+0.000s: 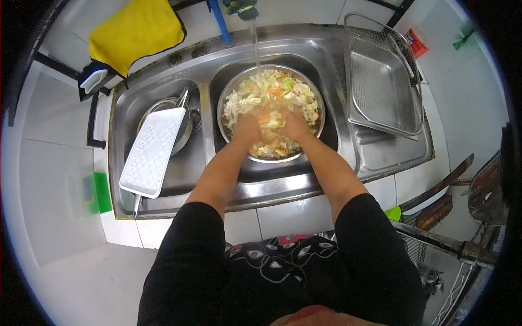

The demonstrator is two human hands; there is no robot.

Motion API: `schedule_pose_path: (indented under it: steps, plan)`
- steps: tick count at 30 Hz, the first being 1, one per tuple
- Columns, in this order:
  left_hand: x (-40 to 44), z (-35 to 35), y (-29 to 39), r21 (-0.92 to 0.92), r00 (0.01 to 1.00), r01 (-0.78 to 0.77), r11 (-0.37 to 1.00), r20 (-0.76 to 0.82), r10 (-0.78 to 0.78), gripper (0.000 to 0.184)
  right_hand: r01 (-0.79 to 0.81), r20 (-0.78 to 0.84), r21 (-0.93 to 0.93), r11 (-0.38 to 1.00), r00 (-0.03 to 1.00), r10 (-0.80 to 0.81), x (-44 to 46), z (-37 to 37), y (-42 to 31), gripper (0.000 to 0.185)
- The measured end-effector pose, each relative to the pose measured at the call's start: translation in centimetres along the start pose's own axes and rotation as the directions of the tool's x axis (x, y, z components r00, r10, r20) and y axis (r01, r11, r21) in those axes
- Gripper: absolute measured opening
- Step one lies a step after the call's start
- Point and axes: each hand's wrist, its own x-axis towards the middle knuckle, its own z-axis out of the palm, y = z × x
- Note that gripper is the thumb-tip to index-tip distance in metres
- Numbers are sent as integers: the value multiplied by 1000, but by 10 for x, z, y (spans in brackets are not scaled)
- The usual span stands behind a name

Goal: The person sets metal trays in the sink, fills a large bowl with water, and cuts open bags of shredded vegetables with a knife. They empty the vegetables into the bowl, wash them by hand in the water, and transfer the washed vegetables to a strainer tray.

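Both of my hands are in a round metal bowl (322, 111) standing in the right sink basin. Chopped vegetables (302, 92), pale cabbage-like pieces with bits of orange and green, fill the bowl in cloudy water. My left hand (249, 127) is in the left half of the mix and my right hand (295, 125) faces it from the right. Some pieces lie between the hands. Motion blur and the vegetables hide the fingers, so their grip cannot be made out. A stream of water (255, 46) falls from the tap (242, 10) into the back of the bowl.
In the left basin a white ridged tray (153, 152) lies tilted over a metal pot (185, 136). Wire mesh baskets (386, 81) rest on the right drainboard. A yellow cloth (137, 32) hangs at the back left. Long-handled tools (440, 185) are at the right.
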Motion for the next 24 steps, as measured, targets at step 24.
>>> schedule_pose_path:
  steps: [24]
  plan:
    - [41,-33,5,-848,935,351,398,297,-192,79,-388,280,801,456,916,286,37,-25,-7,95]
